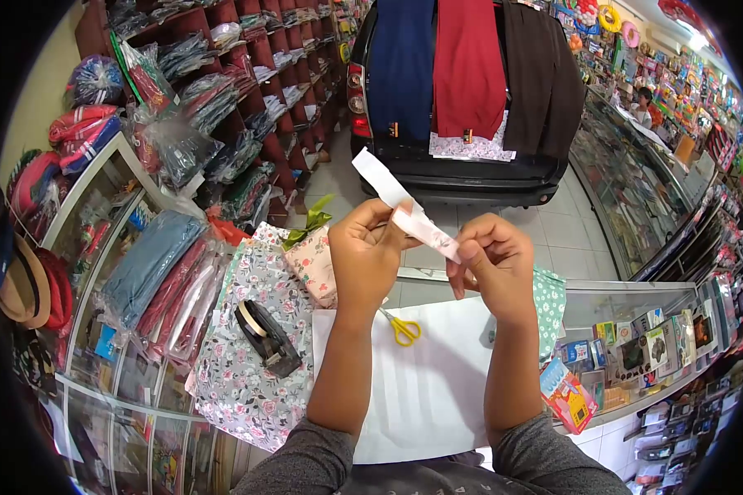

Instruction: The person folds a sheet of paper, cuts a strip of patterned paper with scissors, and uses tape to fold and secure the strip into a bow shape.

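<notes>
A narrow white paper strip with a faint floral pattern is held up between both hands, slanting down to the right. My left hand pinches it near its middle. At its lower right end, my right hand grips it between thumb and fingers. Below the hands lies a large white sheet, with yellow-handled scissors at its upper edge, their blades partly hidden. A black tape dispenser rests on floral wrapping paper to the left. Behind it is a floral-wrapped box with a green ribbon.
Glass display cases stand right, with small boxed goods. Bagged clothes lie left, near shelves of packets. Ahead, trousers hang over a car's rear. Green patterned paper lies right. A person is far back right.
</notes>
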Available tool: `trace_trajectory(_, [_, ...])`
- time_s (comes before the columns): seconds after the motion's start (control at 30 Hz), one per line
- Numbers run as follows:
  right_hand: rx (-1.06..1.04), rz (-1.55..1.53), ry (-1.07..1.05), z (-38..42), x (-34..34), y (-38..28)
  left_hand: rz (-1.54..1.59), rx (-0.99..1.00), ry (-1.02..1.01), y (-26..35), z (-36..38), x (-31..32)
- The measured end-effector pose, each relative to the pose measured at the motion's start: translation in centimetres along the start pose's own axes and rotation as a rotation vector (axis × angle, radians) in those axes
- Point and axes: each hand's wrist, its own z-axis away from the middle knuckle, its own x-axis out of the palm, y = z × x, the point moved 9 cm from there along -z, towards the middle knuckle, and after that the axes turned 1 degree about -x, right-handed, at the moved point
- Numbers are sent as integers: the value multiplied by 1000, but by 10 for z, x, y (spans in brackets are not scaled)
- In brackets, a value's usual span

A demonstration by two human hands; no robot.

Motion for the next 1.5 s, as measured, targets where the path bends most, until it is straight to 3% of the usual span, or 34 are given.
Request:
trace_trajectory(0.1, [76,-10,31,-1,-5,3,-72,-6,-3,0,0,-1])
trace_trajectory(0.17, [-112,175,-34,-4,-1,-6,-139,18,-4,3,0,0])
trace_trajectory(0.2, [-110,174,-33,-4,-2,-6,-172,29,-4,4,0,0])
trace_trajectory(0.27, [-40,267,27,-4,-10,1,-35,43,-2,8,3,4])
trace_trajectory(0.4, [75,122,138,-5,-10,0,-55,28,-34,10,3,7])
trace_trajectory(0.67, [176,315,206,-5,-20,14,-34,29,-80,11,2,11])
trace_trajectory(1.5, [80,227,234,-7,-14,14,-107,47,-124,12,6,19])
